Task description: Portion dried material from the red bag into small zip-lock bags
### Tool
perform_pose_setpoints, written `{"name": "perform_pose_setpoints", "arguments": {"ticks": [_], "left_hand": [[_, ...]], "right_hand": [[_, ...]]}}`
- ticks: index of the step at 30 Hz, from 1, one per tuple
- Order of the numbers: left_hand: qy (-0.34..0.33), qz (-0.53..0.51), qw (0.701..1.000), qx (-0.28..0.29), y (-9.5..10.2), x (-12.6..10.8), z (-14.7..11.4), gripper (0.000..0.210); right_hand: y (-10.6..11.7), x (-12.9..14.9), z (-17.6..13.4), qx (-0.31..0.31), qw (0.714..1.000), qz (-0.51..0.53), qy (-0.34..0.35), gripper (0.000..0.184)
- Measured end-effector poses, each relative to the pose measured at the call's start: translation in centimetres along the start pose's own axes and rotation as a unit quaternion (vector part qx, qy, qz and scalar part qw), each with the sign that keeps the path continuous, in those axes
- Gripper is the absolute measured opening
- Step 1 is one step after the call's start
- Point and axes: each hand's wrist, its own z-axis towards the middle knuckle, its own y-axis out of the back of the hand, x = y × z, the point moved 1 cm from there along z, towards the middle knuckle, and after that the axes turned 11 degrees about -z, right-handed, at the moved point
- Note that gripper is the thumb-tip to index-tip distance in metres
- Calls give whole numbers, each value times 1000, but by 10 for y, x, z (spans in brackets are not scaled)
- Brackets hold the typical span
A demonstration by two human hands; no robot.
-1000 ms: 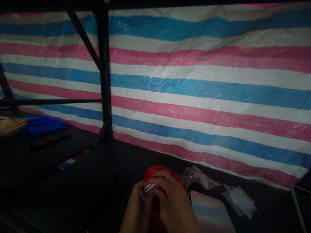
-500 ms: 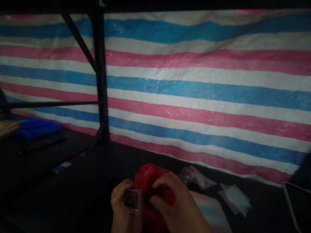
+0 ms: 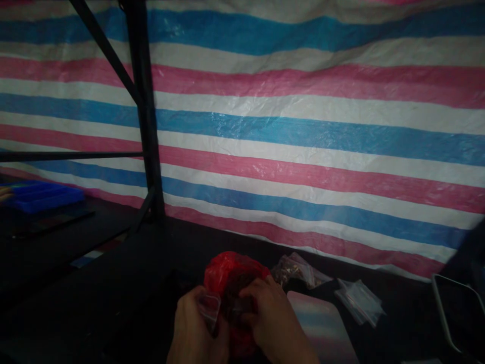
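Observation:
My left hand (image 3: pixel 199 326) is closed round a small clear zip bag (image 3: pixel 209 305), its mouth facing up beside the red bag. An open red plastic bag (image 3: pixel 223 268) stands before me, with a dark mass of small pieces inside, too dim to name. My right hand (image 3: pixel 271 316) reaches into the red bag from the right. Its thumb and fingers are curled together among the dark contents; what lies between them is hard to make out.
Behind the red bag lie clear bags with small brownish pieces (image 3: pixel 290 270). To the right are a shiny flat panel (image 3: pixel 322 323), flat clear zip bags (image 3: pixel 361 302) and a dark-screened device (image 3: pixel 460 316). A black post (image 3: pixel 147 146) rises at left, near a blue tray (image 3: pixel 45 196) and another person's hand (image 3: pixel 5 194).
My right hand has dipped deeper into the red bag and its fingers have drawn together. The small zip bag in my left hand has tilted. The view has shifted slightly right and down.

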Motion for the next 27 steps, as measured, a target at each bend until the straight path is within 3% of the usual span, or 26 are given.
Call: {"name": "perform_pose_setpoints", "arguments": {"ticks": [2, 6, 8, 11, 16, 21, 27], "left_hand": [[-8, 19, 1000, 19, 0, 11, 4, 42], [65, -3, 994, 89, 6, 16, 11, 42], [88, -33, 990, 109, 7, 11, 11, 39], [125, -106, 982, 91, 4, 3, 10, 39], [173, -238, 955, 33, -4, -8, 16, 45], [191, -276, 942, 15, -2, -13, 22, 46], [161, -296, 942, 17, 0, -15, 25, 46]], "right_hand": [[2, 1, 4, -15, 1000, -23, 3, 46], [9, 6, 15, -63, 992, -107, -1, 53], [7, 8, 18, -53, 987, -152, -10, 58], [-3, 10, 18, -24, 984, -176, -15, 60], [-14, 10, 13, -12, 997, -80, 17, 55], [-15, 10, 12, -36, 999, 17, -13, 44], [-15, -9, 15, -42, 992, 115, -41, 40]]}}
